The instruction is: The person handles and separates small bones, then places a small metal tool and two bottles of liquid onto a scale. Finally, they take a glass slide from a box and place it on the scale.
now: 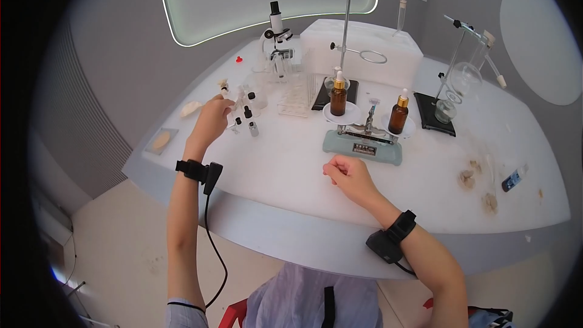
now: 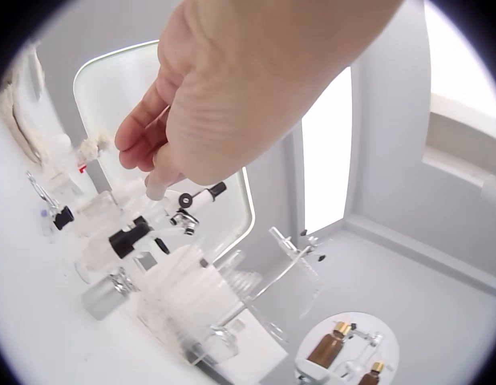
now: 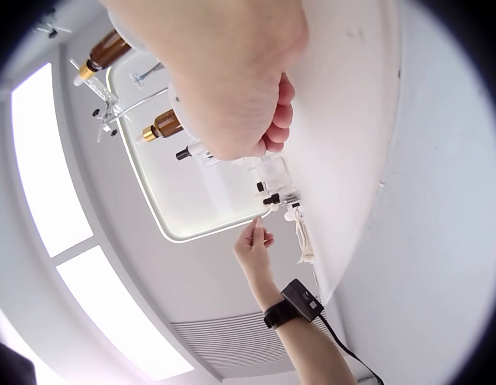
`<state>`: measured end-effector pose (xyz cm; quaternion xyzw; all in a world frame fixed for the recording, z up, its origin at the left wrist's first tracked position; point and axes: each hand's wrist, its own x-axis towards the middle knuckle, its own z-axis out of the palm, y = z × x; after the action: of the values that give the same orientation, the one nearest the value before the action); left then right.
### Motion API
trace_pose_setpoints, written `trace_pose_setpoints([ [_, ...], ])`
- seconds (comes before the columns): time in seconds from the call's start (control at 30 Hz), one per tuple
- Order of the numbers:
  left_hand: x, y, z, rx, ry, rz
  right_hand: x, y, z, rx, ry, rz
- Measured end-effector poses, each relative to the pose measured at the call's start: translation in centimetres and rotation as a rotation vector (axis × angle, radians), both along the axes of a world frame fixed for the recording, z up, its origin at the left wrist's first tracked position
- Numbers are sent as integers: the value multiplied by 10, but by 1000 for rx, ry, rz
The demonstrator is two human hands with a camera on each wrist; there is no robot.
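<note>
My left hand (image 1: pixel 214 118) reaches over a group of small glass bottles at the table's left, fingers bent and thumb apart from them. In the left wrist view, the left hand (image 2: pixel 208 104) hangs above a clear bottle (image 2: pixel 105 295) and a black bottle cap (image 2: pixel 129 238). Whether its fingertips touch anything, I cannot tell. My right hand (image 1: pixel 352 177) rests loosely curled on the table in front of a green balance scale (image 1: pixel 363 147), holding nothing. One brown dropper bottle (image 1: pixel 337 98) stands on the left pan, and another brown dropper bottle (image 1: pixel 398 115) on the right.
A microscope (image 1: pixel 278 33) and a clear rack (image 1: pixel 296 100) stand behind the bottles. Two lab stands, one with a black base (image 1: pixel 432 115), hold glassware. At the right lies a small blue-labelled bottle (image 1: pixel 514 178). A flat dish (image 1: pixel 161 140) sits far left.
</note>
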<state>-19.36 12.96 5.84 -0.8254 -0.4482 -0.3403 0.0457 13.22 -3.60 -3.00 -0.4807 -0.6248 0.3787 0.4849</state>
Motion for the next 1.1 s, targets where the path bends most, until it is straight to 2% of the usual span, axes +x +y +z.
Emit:
trace_pose_setpoints([
  [0.13,-2,16,-5,-107,59,71,1,0,0,-8,-2,10],
  [0.23,-2,21,-7,-114,5,114,1,-1,3,-18,0,17],
  [0.5,-11,42,-33,-86,10,120,0,-1,1,-1,-30,9],
  [0.67,-10,45,-29,-92,39,123,0,-1,1,3,-48,5],
  [0.93,-6,54,-32,-13,-74,183,0,-1,1,34,-63,7],
  [1.1,-6,61,-37,-61,-39,223,0,-1,0,33,-58,6],
])
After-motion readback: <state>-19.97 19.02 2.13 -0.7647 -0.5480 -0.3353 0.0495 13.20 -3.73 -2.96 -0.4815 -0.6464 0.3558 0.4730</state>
